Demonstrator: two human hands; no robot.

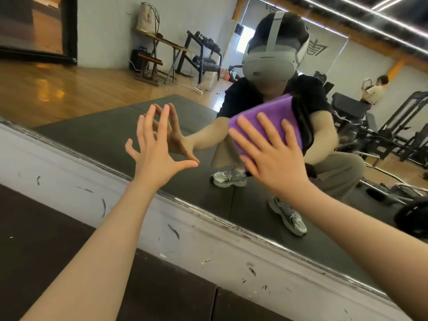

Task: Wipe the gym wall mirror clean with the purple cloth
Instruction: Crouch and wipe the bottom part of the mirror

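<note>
The wall mirror [97, 135] fills the upper part of the view, its lower edge running diagonally from left to lower right. My right hand [271, 151] lies flat with spread fingers on the folded purple cloth [275, 110], pressing it against the glass low on the mirror. My left hand [155, 147] is open, fingers spread, its fingertips touching the glass to the left of the cloth. My crouching reflection shows behind both hands.
Below the mirror runs a scuffed white wall strip [69, 172] and a dark floor mat [46, 239]. Reflected in the glass are a dumbbell rack [203, 56], a folding table [162, 42], weight machines [393, 126] and another person [375, 89] far right.
</note>
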